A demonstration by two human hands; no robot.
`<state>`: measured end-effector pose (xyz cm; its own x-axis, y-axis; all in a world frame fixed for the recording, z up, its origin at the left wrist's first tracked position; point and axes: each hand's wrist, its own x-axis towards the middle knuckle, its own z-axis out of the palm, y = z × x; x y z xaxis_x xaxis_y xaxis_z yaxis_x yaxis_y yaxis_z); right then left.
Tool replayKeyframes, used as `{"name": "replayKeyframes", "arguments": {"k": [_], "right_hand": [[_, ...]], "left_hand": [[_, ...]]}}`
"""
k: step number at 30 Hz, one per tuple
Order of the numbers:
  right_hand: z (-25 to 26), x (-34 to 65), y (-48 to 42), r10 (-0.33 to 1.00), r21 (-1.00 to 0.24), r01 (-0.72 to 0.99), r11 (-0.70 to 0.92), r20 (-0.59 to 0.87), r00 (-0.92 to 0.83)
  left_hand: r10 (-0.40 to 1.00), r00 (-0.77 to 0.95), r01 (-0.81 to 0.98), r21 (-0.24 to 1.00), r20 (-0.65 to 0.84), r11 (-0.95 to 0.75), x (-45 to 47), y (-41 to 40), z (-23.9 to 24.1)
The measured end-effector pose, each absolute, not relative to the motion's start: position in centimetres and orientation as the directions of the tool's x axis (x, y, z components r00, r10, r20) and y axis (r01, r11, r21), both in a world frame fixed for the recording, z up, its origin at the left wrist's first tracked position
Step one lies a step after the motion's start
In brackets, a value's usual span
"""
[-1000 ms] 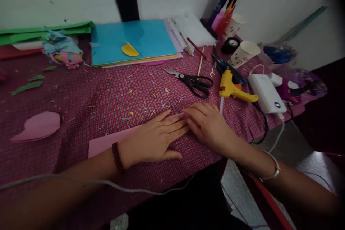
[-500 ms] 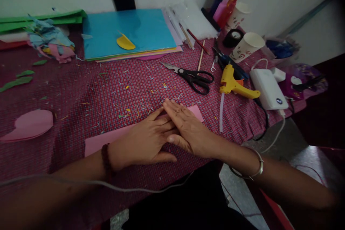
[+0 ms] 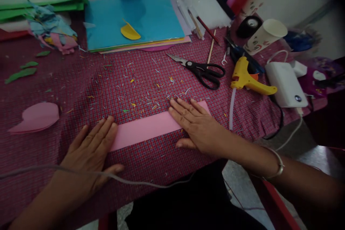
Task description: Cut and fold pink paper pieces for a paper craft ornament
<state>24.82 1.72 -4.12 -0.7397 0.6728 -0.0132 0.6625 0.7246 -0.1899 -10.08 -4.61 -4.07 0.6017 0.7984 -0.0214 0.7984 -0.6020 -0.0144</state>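
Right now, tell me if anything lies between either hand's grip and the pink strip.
Nothing visible: the left hand covers the left end of the pink strip, the right hand lies near its right end. The pale cable passes in front of the left hand, not beneath it.

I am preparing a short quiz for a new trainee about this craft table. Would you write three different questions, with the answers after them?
1. True or false: the right grip lies flat on the pink strip.

2. Which of these lies on the blue sheet?
A a paper cup
B a yellow paper piece
C a green leaf shape

3. Fill in: in the camera's view, the scissors lie to the ____ of the glue gun.

Key: 1 true; 2 B; 3 left.
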Motion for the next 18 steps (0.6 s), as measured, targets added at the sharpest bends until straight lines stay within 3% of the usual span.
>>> {"name": "replayKeyframes", "arguments": {"k": [4, 7, 12, 18], "right_hand": [[-4.5, 27.9, 1.5, 0.748, -0.157, 0.738, 0.657, 0.013, -0.663], [-4.2, 29.1, 1.6, 0.790, -0.198, 0.771, 0.605, 0.024, -0.613], [-2.7, 29.0, 2.6, 0.821, -0.311, 0.777, 0.547, 0.017, -0.571], [-1.6, 28.6, 3.1, 0.805, -0.338, 0.749, 0.570, 0.049, -0.591]], "left_hand": [[0.798, 0.603, 0.797, -0.013, 0.004, -0.603, -10.0, -4.4, -4.1], [0.794, 0.608, 0.792, 0.045, 0.030, -0.608, -10.3, -4.0, -3.6], [0.915, 0.402, 0.892, 0.219, 0.022, -0.397, -9.9, -3.4, -2.4], [0.922, 0.370, 0.915, 0.126, 0.114, -0.383, -8.7, -3.4, -1.7]]}}
